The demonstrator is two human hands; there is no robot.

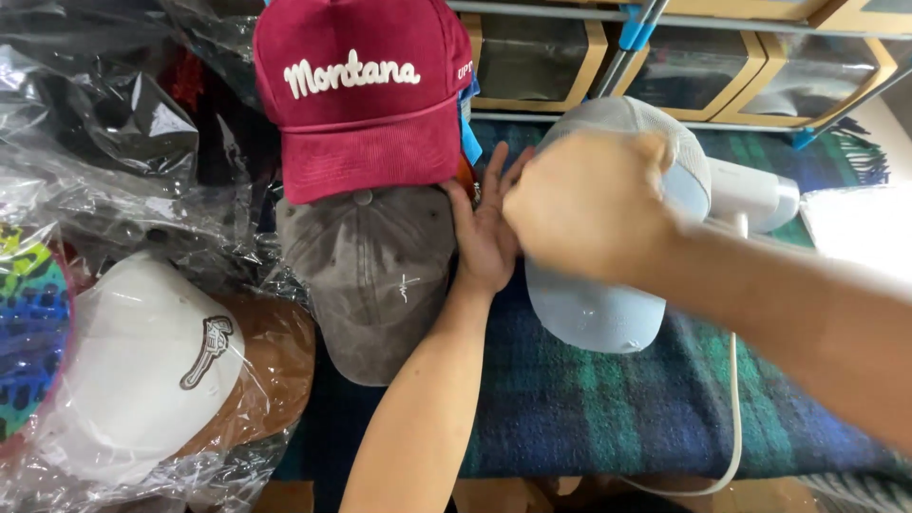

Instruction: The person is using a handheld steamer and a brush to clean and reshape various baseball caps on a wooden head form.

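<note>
meanwhile right hand (589,204) clenched on light blue cap (594,309), left hand (486,233) released, flat beside grey cap (370,275).

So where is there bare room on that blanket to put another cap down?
Bare plaid blanket lies below the light blue cap, right of the left hand's forearm. The left is crowded: grey cap, red cap, bagged white cap.

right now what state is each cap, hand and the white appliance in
left hand: open, flat, palm up between the grey and blue caps
right hand: blurred, on the light blue cap
light blue cap: on the plaid blanket, brim toward camera
grey cap: unwrapped, partly under the maroon cap
maroon cap: unwrapped, on top
white cap: in clear plastic
white appliance: lying down, corded
</note>
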